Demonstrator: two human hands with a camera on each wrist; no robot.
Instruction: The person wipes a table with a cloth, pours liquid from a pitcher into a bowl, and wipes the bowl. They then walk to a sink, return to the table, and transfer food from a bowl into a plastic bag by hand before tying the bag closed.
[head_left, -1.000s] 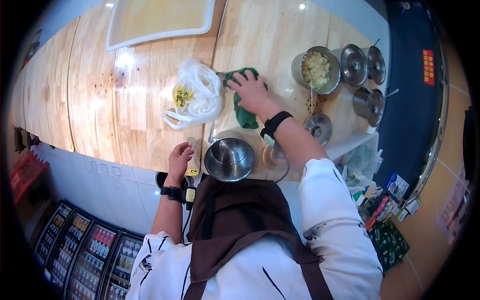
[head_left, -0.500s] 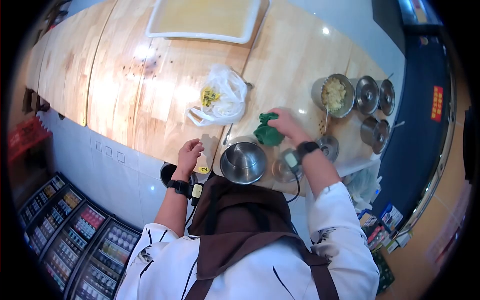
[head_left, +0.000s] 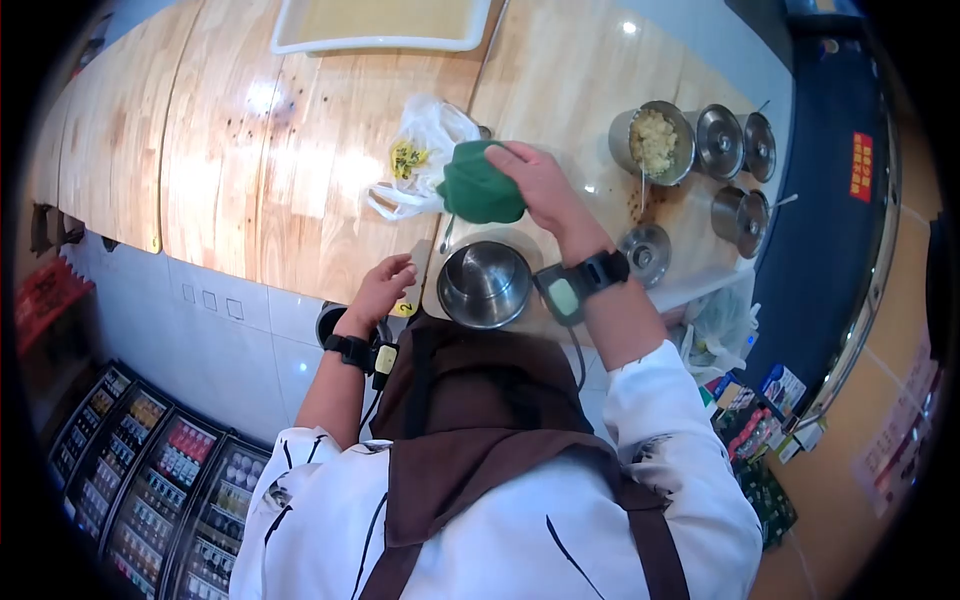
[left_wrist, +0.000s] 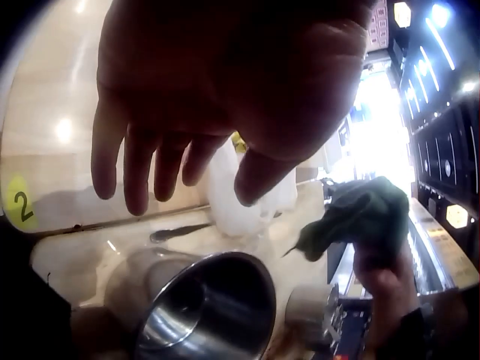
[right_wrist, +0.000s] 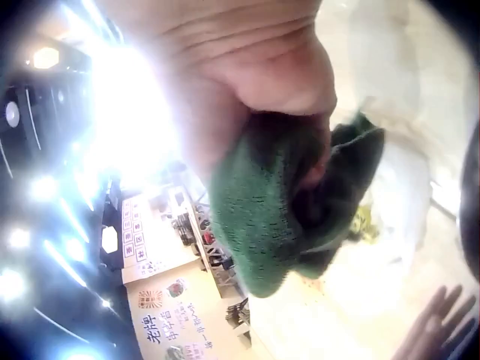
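Note:
My right hand (head_left: 542, 187) grips a green cloth (head_left: 482, 184), held up over the table just beyond an empty steel pot (head_left: 485, 285). In the right wrist view the cloth (right_wrist: 259, 210) hangs bunched from the fingers of that hand (right_wrist: 262, 75). Left of the pot, my left hand (head_left: 380, 290) hovers near the table's front edge, holding nothing; the left wrist view shows its fingers (left_wrist: 139, 169) loosely extended. A white plastic bag (head_left: 432, 135) with yellow print lies behind the cloth, partly covered by it. A spoon (head_left: 446, 234) rests between bag and pot.
At the right stand a steel pot of pale chopped food (head_left: 655, 145), several lidded pots (head_left: 719, 142) and a loose lid (head_left: 644, 254). A white-rimmed tray (head_left: 380, 45) is at the back. Dark specks dot the tabletop (head_left: 230, 200). A plastic bag (head_left: 720, 320) hangs at the right edge.
My right hand first drew the crumpled cloth over the table towards me, then lifted it, and it now spreads wider beside the bag. The left hand stays near the front edge. The head view has shifted.

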